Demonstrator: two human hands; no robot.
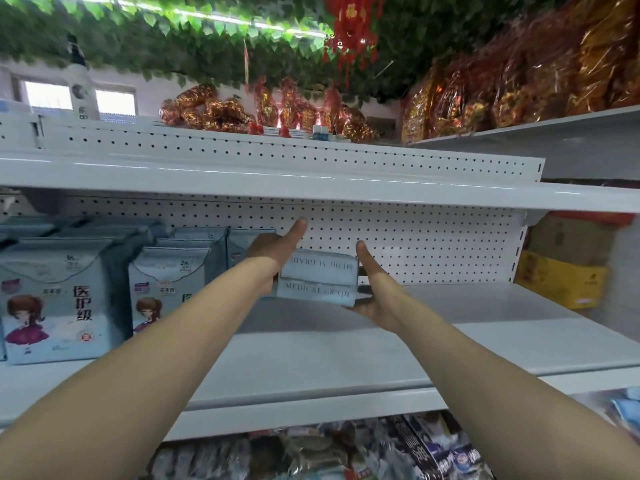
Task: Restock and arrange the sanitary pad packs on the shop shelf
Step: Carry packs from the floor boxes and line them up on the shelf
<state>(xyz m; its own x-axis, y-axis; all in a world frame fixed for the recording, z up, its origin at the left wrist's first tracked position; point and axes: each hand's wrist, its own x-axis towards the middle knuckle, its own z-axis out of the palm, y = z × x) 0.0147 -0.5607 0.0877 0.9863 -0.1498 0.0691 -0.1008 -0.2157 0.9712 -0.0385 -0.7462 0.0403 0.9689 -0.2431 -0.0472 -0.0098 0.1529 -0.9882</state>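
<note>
Pale blue film wraps the stack (318, 282) of two sanitary pad packs held between both hands over the middle shelf (398, 344), in front of its white pegboard back (433, 244). Each pack lies flat with its long axis running left to right, parallel to the shelf's front edge, and a narrow printed side faces the camera. On the lower pack (317, 295) the words MEDICAL GRADE read upright; on the upper pack (319, 267) the same words are upside down, so the two are laid opposite ways. The left hand (273, 252) clasps the stack's left end, thumb stretched straight up toward the pegboard, its fingers hidden behind the packs. The right hand (377, 292) cups the right end, thumb raised beside the upper pack, with its fingers reaching under and behind the lower one. Whether the stack touches the shelf board cannot be told. It sits just right of the standing packs (166, 285) that fill the shelf's left part, with a bigger one (55, 299) nearer the front edge. Well apart on the right, a yellow carton (561, 280) stands past the shelf's end.
</note>
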